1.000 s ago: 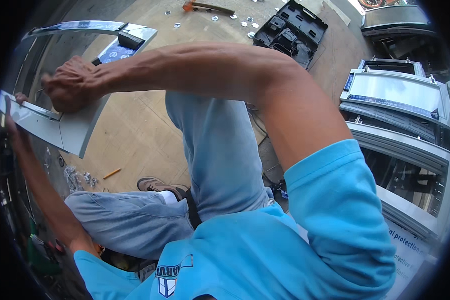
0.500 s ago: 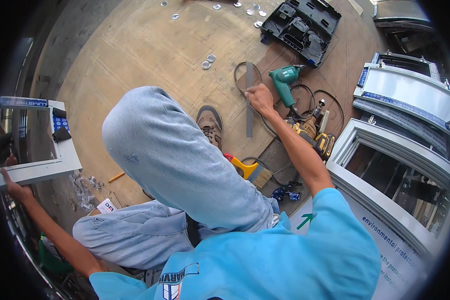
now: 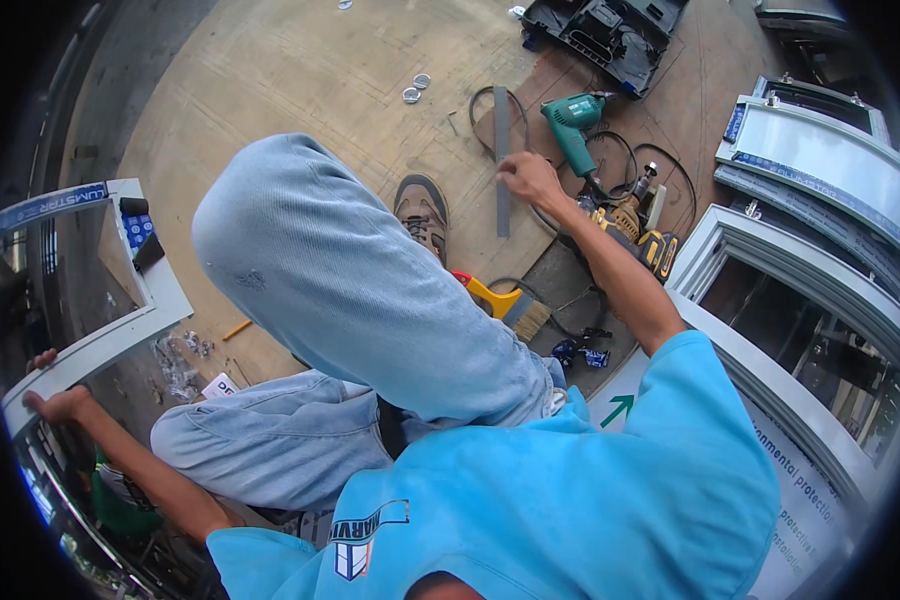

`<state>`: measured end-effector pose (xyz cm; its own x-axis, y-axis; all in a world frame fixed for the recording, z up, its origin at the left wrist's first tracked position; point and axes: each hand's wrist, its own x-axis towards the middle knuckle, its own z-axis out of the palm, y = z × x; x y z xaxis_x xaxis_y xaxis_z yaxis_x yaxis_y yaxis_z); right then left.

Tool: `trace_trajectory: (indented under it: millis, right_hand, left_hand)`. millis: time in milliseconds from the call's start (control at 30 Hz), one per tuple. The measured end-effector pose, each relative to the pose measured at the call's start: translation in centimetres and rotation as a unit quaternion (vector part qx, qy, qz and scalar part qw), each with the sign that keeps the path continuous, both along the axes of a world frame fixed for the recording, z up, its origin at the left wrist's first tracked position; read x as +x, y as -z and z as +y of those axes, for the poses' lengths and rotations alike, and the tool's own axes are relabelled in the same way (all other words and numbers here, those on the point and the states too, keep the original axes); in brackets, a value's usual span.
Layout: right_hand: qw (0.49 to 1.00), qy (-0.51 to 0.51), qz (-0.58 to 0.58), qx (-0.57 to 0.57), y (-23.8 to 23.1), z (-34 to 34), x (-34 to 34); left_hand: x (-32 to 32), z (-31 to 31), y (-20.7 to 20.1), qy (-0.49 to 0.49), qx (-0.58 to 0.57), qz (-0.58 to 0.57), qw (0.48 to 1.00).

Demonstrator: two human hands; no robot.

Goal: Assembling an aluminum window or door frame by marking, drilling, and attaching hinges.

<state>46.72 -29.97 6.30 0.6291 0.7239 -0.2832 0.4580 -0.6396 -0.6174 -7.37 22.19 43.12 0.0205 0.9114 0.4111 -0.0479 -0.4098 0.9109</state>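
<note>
My left hand [image 3: 62, 402] is wrapped round the lower rail of a white window frame [image 3: 105, 348], its fingertips showing on the far side. Blue printed film and a black patch cling to the frame's upper corner. On the right, my right hand [image 3: 533, 182] has its fingers curled and pinched over a flat grey metal strip [image 3: 502, 215], which lies lengthwise on the floor board. The fingertips cover part of the strip, and their exact hold is partly hidden. Just beyond that hand lies a green corded drill [image 3: 571, 117]. A yellow and black power tool [image 3: 625, 222] is beside the wrist.
A yellow-handled brush [image 3: 520, 312] lies near my shoe [image 3: 423, 215]. The open black tool case [image 3: 615, 45] is at the far right. White framed panels [image 3: 820, 150] and another window frame [image 3: 785, 370] stand at the right. Loose cables, a pencil [image 3: 237, 330] and plastic scraps lie about.
The view has shifted, so the floor things sit higher in the picture. The window frame has tilted in my left hand. My right hand has slid nearer along the strip, which stays put.
</note>
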Motion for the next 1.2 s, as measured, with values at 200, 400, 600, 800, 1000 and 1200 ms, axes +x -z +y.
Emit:
trace_trajectory:
  millis: [200,400,600,800,1000,1200]
  right_hand:
    - [0.990,-0.089,0.090,-0.060,2.5,-7.7,-17.8]
    - [0.995,-0.020,-0.005,0.103,1.1,-6.0,-11.4]
    - [0.973,0.108,0.013,0.202,0.5,-6.9,-3.2]
    - [0.865,0.310,0.046,0.393,-21.7,-8.4,0.4]
    - [0.733,0.064,0.173,0.654,-40.8,-5.1,5.3]
    - [0.806,-0.121,0.233,0.530,-39.2,9.7,2.3]
  left_hand:
    - [5.5,-10.6,1.0,0.010,0.019,-0.117,0.993]
    - [7.1,-12.4,0.6,-0.026,0.087,-0.192,0.977]
    - [6.8,-14.2,0.5,-0.029,0.141,-0.175,0.974]
    - [2.3,-14.7,1.3,-0.078,0.161,-0.149,0.973]
    - [2.9,-12.9,0.6,-0.043,0.129,-0.178,0.975]
    - [2.3,-12.9,1.3,-0.021,0.135,-0.167,0.977]
